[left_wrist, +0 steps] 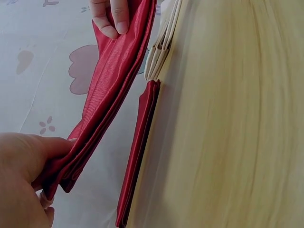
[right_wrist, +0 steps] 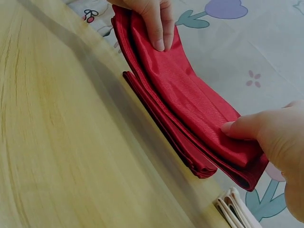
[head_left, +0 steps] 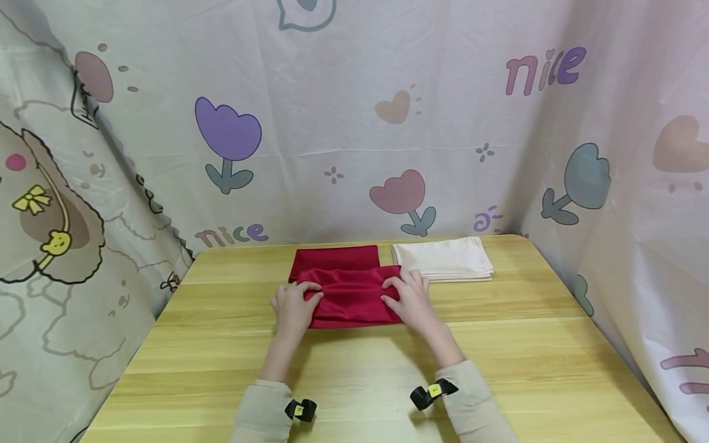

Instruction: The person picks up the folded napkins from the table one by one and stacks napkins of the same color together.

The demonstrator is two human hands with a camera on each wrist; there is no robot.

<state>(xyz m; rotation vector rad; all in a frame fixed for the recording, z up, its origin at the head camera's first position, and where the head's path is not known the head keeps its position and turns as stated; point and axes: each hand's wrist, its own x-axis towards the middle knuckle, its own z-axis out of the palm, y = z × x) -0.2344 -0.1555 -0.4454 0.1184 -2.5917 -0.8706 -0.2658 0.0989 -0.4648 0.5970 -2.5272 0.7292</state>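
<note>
Between my two hands hangs a folded red satin cloth (head_left: 354, 301), lifted off the table as both wrist views show. My left hand (head_left: 293, 307) pinches its left end, thumb on the near face and fingers behind. The right hand (head_left: 411, 298) pinches the opposite end in the same way. Behind the held cloth, a second folded red cloth (head_left: 338, 255) lies flat on the table, partly covered from the head view. To its right is a stack of folded cream cloth (head_left: 443, 257), its layered edges visible in the left wrist view.
The light wooden table (head_left: 194, 369) extends under both forearms. Patterned curtains (head_left: 310, 123) hang along its back and sides. Each sleeve carries a small black wrist device, one at the left cuff (head_left: 301, 410) and one at the right cuff (head_left: 434, 394).
</note>
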